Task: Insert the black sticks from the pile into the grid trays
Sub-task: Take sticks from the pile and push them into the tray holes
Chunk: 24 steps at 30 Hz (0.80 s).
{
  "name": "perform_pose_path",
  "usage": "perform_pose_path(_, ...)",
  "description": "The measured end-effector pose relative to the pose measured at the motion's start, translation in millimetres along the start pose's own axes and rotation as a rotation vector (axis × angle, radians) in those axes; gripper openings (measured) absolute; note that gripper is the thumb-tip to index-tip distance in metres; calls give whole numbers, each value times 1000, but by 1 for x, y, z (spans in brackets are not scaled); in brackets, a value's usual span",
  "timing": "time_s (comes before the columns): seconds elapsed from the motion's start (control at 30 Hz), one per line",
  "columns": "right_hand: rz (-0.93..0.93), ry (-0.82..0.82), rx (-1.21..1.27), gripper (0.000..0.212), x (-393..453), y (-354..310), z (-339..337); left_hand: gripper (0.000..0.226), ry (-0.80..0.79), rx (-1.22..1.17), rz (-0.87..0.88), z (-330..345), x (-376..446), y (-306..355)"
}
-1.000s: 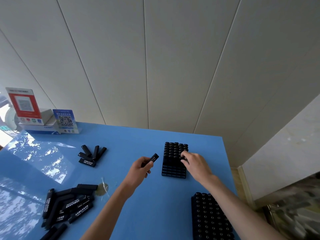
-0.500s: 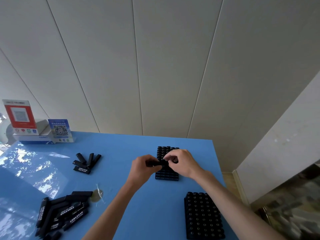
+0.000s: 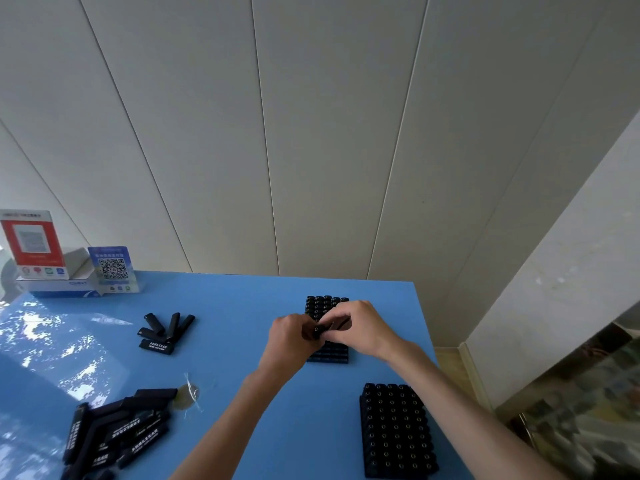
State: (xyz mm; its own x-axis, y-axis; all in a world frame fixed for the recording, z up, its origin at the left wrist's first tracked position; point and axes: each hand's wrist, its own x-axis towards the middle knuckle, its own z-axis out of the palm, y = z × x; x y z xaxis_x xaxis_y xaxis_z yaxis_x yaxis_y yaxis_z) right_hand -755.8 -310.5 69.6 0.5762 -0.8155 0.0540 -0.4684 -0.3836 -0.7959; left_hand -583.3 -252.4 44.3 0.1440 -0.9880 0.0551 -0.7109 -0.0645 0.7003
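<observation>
**Hands meet over far grid tray**

Blue table (image 3: 225, 341) carries everything. Near the right edge lies the near grid tray (image 3: 396, 431); the stick pile (image 3: 114, 434) sprawls at lower left, and a smaller stick cluster (image 3: 166, 330) sits further back. Far grid tray (image 3: 325, 306) lies partly hidden under both hands. Left hand (image 3: 287, 341) and right hand (image 3: 360, 327) touch, fingers curled together around one black stick (image 3: 317, 330), held just above that tray.
</observation>
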Motion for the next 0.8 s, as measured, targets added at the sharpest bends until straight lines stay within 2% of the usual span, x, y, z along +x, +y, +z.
perform_pose_path(0.2,44,39,-76,10,3,13,1,16,-66,200,125,0,-8,-7)
perform_pose_path(0.4,153,35,-287,4,5,44,-4,29,-1,405,284,-12,-12,-27)
perform_pose_path(0.57,202,69,-387,14,7,66,-1,29,34,441,281,-22,-9,-40)
perform_pose_path(0.8,222,93,-359,16,12,78,7,29,18,438,236,-29,-4,-48)
